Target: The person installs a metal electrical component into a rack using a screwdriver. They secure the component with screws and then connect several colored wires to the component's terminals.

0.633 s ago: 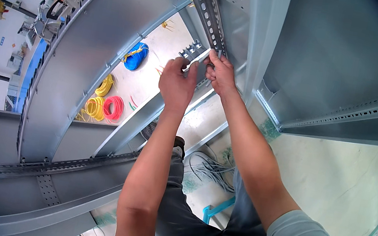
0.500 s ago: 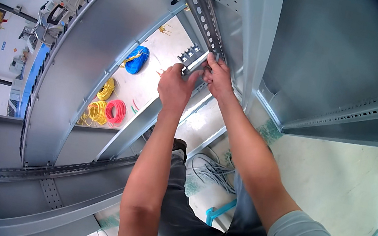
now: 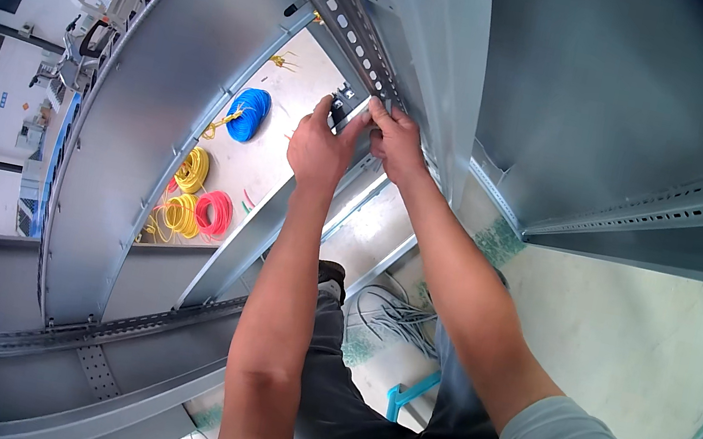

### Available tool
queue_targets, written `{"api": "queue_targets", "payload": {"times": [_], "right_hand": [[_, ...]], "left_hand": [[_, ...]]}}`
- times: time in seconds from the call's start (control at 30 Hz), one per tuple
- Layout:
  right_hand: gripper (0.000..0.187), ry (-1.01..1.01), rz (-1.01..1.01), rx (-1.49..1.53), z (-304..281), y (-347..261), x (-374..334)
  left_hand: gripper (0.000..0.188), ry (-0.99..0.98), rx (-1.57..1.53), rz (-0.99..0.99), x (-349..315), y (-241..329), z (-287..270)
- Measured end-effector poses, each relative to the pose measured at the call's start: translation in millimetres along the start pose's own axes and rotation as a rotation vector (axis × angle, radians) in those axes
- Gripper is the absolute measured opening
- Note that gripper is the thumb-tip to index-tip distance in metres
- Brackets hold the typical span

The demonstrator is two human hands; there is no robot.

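Note:
A dark terminal block (image 3: 342, 101) with bright metal contacts sits at the end of a grey metal bar, beside a perforated upright rail (image 3: 354, 43). My left hand (image 3: 320, 150) is closed on this block, the index finger along its near end and the thumb reaching toward my right hand. Right against the rail, my right hand (image 3: 397, 143) is pinched, thumb and fingertips together next to the block's right end. Whatever lies between those fingertips is hidden. Both arms stretch forward, and the two hands almost touch.
Sheet-metal cabinet frames surround me, with a wide panel (image 3: 173, 85) at left and a tall panel (image 3: 601, 113) at right. Beyond the opening lie blue (image 3: 249, 115), yellow (image 3: 181, 214) and red (image 3: 213, 212) wire coils. Grey cables (image 3: 396, 314) and a teal stool frame (image 3: 410, 394) are near my legs.
My view has shifted slightly. Less of the terminal block shows now, with my left fingers covering more of it. Both hands have drawn closer together around its right end.

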State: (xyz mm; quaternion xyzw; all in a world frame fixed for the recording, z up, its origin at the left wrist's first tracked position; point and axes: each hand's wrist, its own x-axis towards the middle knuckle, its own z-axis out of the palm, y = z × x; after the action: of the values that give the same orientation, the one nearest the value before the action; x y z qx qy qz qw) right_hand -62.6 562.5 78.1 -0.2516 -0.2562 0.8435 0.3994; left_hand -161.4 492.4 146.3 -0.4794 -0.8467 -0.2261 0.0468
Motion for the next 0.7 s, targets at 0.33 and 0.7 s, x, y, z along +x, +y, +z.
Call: {"api": "queue_targets", "payload": {"times": [0.33, 0.7], "right_hand": [[0.015, -0.152, 0.057, 0.004, -16.8, -3.3, 4.4], [0.022, -0.048, -0.077, -0.101, -7.8, -2.0, 1.0]], "left_hand": [[0.061, -0.08, 0.006, -0.065, 1.7, 13.3, -0.9], [0.06, -0.029, 0.013, 0.151, 1.2, -16.5, 4.3]]}}
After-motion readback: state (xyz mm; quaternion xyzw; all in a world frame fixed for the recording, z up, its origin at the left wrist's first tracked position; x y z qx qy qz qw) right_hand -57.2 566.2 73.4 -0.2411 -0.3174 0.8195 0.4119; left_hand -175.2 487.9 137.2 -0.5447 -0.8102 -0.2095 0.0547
